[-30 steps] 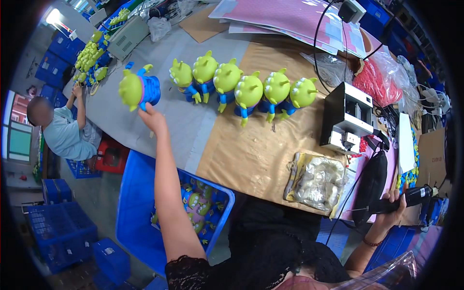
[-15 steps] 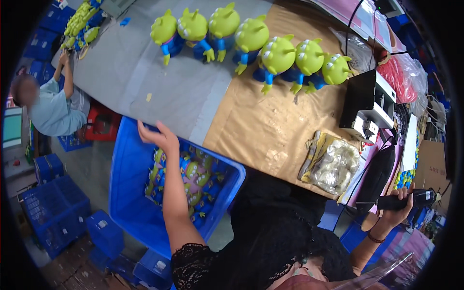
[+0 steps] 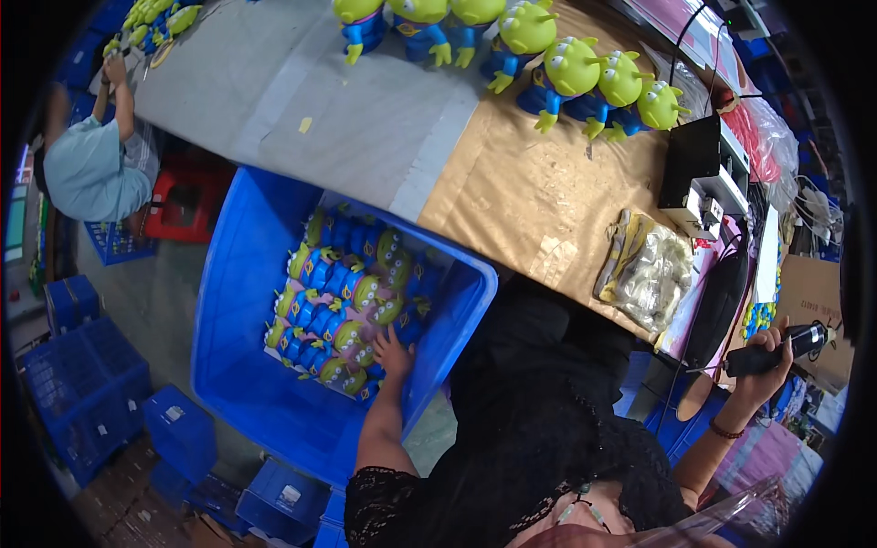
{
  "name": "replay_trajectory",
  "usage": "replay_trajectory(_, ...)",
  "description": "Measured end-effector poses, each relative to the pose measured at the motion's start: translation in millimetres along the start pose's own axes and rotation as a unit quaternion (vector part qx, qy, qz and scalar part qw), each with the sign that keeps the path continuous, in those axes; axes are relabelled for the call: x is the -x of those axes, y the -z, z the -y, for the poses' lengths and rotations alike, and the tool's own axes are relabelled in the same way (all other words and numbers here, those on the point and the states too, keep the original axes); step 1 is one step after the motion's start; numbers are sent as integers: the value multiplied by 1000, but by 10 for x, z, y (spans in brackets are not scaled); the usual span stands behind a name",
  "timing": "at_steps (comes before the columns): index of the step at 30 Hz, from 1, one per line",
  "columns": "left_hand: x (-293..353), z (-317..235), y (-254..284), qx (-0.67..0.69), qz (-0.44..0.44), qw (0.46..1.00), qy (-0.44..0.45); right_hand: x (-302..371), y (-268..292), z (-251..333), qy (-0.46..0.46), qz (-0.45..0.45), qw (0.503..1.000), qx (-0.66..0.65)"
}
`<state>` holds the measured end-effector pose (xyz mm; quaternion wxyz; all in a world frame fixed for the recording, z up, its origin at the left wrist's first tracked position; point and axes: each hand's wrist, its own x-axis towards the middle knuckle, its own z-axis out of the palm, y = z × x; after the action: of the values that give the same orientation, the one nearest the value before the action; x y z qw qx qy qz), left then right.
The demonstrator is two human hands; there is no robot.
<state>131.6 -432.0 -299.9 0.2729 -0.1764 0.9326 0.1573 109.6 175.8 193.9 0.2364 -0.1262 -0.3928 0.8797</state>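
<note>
My left hand (image 3: pixel 393 354) reaches down into a large blue bin (image 3: pixel 228 365), its fingers apart at the near side of the figures. Inside, several green-headed alien toy figures (image 3: pixel 352 333) in blue suits lie packed in rows; whether my fingertips touch one I cannot tell. At the right, my right hand (image 3: pixel 769 361) is wrapped round a black electric screwdriver (image 3: pixel 754 362), held level with its thin shaft toward the left. More alien figures (image 3: pixel 569 68) of larger size stand in a row along the far part of the table.
The table (image 3: pixel 365 146) has a grey and a brown covering. On it are a black and white device (image 3: pixel 703 183) and a clear plastic bag (image 3: pixel 653 283) on a folded cloth. A person (image 3: pixel 96 173) works at the far left beside a red stool (image 3: pixel 183 205). Blue crates (image 3: pixel 87 393) stand on the floor.
My left hand has gone from above the table's edge down into the bin. The view has shifted, showing more of the bin. The right hand keeps hold of the electric screwdriver.
</note>
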Motion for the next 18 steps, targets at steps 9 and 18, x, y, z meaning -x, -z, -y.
replay_trajectory(9,-1436,-1160,-52,216,-44,975,5,168,-68,-73,-18,2,998,63)
replay_trajectory(18,-1313,-1438,95,421,58,896,130,152,14,-62,-7,-46,996,78)
